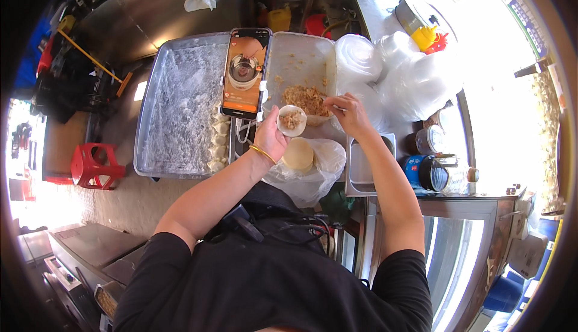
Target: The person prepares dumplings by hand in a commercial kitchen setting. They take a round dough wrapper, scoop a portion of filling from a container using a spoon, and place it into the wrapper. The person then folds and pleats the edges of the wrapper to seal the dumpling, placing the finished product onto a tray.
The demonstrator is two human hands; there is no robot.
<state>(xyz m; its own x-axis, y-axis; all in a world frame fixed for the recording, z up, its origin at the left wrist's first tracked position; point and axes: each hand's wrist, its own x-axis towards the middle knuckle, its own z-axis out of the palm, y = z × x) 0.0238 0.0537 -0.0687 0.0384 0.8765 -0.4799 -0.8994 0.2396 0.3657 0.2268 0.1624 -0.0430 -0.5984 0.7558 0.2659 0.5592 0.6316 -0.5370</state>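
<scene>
My left hand (pixel 272 137) holds a round dumpling wrapper (pixel 292 121) with a mound of minced filling on it. My right hand (pixel 351 114) grips a thin utensil, whose tip is at the filling (pixel 307 99) in a clear plastic tub (pixel 331 61). Below the left hand, a stack of round wrappers (pixel 298 155) lies in an open plastic bag (pixel 323 174). At the left, a floured metal tray (pixel 180 106) bears a column of folded dumplings (pixel 220 140) along its right side.
A smartphone (pixel 246 74) in a holder stands between tray and tub. Bagged plastic containers (pixel 415 83) are right of the tub. An empty steel pan (pixel 361 165), jars (pixel 429 140) and bottles (pixel 424 172) sit near my right arm. A red stool (pixel 96 165) stands on the floor at left.
</scene>
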